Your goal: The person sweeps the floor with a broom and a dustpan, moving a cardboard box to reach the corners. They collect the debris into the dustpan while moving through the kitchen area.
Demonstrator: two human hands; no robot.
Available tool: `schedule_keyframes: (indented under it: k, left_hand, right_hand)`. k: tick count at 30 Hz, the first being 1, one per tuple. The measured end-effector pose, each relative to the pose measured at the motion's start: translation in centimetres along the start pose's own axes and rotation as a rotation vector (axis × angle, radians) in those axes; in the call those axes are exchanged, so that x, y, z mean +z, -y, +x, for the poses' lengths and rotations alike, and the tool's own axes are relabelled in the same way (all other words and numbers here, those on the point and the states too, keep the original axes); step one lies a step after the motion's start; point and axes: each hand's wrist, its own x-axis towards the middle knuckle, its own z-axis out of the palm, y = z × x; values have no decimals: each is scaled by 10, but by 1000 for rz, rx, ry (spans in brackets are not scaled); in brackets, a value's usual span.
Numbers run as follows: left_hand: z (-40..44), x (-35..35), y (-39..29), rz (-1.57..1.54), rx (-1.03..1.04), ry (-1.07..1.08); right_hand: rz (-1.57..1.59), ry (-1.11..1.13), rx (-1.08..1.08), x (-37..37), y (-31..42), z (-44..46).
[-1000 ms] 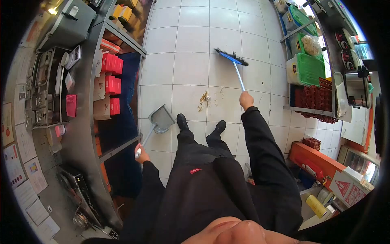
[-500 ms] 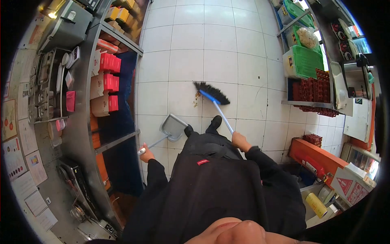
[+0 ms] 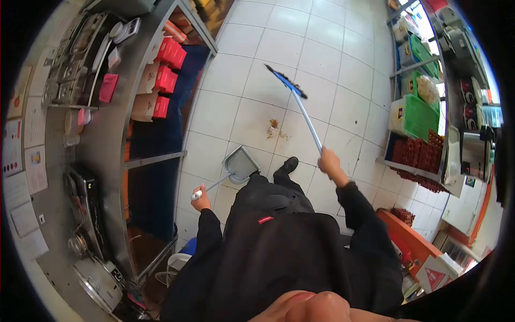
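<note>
My right hand (image 3: 330, 162) is closed round the pale handle of a broom (image 3: 307, 117). The broom's blue and black head is ahead of me, beyond a small pile of brown crumbs (image 3: 273, 129). The crumbs lie scattered on the white floor tiles in front of my feet. My left hand (image 3: 201, 199) grips the handle end of a grey dustpan (image 3: 241, 162). Its pan rests on the floor just ahead of my left foot, open side facing away from me, apart from the crumbs.
On the left stands a metal counter (image 3: 115, 129) with red boxes (image 3: 166, 79) on its shelf. A rack on the right holds green-lidded bins (image 3: 422, 116) and dark red egg trays (image 3: 416, 154). An orange-edged unit (image 3: 410, 236) stands at the lower right.
The broom head has gone from over the crumbs, near my feet, to farther ahead. My right arm has stretched forward. The view has turned, and the dustpan appears slightly farther right.
</note>
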Motion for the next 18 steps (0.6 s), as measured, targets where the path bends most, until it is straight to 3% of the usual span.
schedule_keyframes:
  k: [7,11,14,18]
  left_hand:
    - [-6,-23,12,-33,52,-7]
    - [-7,-40,7,-49,69,-67]
    - [-4,-44,20,-40,68,-110]
    - [6,-42,37,-41,33,-150]
  right_hand:
    - [8,-85,-62,57,35,146]
    - [-41,-63,-159,82,48,129]
    - [-41,-150,-334,122,11,77]
    - [-148,49,-288,116,-19,-1]
